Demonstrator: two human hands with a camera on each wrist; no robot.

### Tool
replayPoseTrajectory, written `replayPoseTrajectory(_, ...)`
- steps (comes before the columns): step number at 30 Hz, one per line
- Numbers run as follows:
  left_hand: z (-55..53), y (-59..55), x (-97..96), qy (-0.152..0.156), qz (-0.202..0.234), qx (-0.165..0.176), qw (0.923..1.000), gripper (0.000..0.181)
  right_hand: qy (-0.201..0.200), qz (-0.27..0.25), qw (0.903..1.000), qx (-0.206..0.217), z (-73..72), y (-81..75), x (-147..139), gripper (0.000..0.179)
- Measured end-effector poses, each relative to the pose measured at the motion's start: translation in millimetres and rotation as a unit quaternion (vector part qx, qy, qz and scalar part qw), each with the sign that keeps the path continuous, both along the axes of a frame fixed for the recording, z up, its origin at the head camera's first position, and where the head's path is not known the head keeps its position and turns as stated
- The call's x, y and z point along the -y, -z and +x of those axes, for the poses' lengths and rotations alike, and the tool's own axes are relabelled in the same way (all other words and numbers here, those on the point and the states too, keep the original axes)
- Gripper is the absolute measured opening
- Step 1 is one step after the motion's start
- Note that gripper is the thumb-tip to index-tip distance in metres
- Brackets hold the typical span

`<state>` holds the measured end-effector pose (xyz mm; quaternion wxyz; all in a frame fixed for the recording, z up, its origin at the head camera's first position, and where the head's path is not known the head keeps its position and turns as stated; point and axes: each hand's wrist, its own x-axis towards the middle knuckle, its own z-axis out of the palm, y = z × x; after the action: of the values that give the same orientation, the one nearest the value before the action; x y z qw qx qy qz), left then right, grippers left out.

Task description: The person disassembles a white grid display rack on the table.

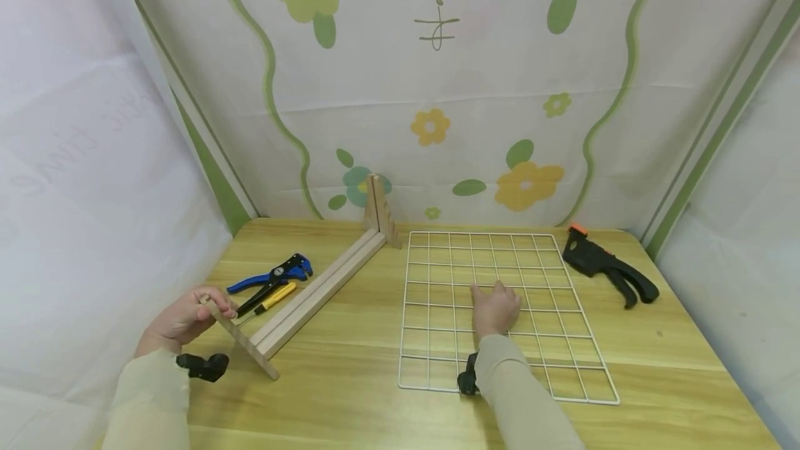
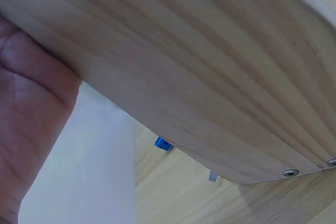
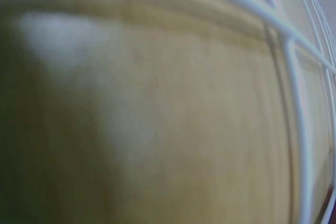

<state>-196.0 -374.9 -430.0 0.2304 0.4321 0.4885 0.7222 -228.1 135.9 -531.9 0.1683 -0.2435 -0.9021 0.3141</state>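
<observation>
A wooden rack (image 1: pixel 321 290) with two long rails and an upright board at each end lies diagonally on the left of the table. My left hand (image 1: pixel 190 314) grips the upper part of its near end board (image 1: pixel 240 335), thumb on one side. In the left wrist view this board (image 2: pixel 173 72) fills the upper part, with screw heads along its lower edge, and the palm (image 2: pixel 37 87) lies against it. My right hand (image 1: pixel 496 310) holds the wires near the middle of a white wire grid panel (image 1: pixel 431 387), which lies flat. Close up, the right wrist view shows its white wires (image 3: pixel 299 119).
Blue-handled wire strippers (image 1: pixel 275 275) and a yellow-handled screwdriver (image 1: pixel 277 297) lie left of the rack. A black bar clamp (image 1: pixel 603 262) with an orange tip rests right of the grid. White printed fabric (image 1: pixel 375 89) hangs behind and beside the wooden table (image 1: pixel 350 401).
</observation>
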Motion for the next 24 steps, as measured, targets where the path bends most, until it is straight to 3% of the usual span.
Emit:
replayPoseTrajectory(11, 0.3, 0.0, 0.3, 0.002, -0.001, 0.001, 1.0000, 0.028, -0.003, 0.001, 1.0000, -0.005, -0.2, 1.0, -0.2, 0.052)
replayPoseTrajectory(16, -0.4, 0.5, 1.2, 0.006, -0.004, 0.001, 1.0000, 0.028, -0.008, -0.018, 0.9998, 0.010, 1.0, -1.5, 0.5, 0.058)
replayPoseTrajectory(24, -1.0, -2.2, 4.9, 0.006, -0.025, 0.029, 0.9992, 0.027, -0.028, -0.021, 0.9993, 0.012, 0.4, -5.9, -2.4, 0.066)
